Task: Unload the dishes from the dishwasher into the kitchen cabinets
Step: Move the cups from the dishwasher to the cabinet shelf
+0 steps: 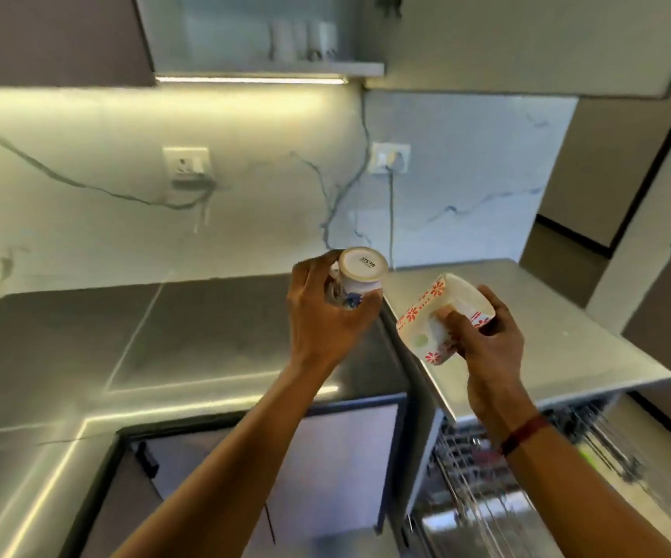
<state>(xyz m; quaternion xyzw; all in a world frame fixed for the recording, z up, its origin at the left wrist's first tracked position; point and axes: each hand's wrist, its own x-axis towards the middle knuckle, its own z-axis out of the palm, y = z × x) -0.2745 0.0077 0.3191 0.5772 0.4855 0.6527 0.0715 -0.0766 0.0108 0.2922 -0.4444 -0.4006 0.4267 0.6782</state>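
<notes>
Above the steel counter (221, 340), we hold two washed cups mid-air. Our left hand (325, 316) grips a white mug (360, 279), its base tipped toward us. Our right hand (486, 340) clasps a red-flowered cup (434, 316) on its side. Both sit well below the glass-fronted cabinet (261, 34), up and left; the left hand looks nearer

Centre of frame: white ceramic cup with blue pattern (360, 281), base turned toward the camera. Dark printed mark on the round white base, reads roughly "SISTA"; blurred, reading uncertain. No other legible text anywhere.
</notes>
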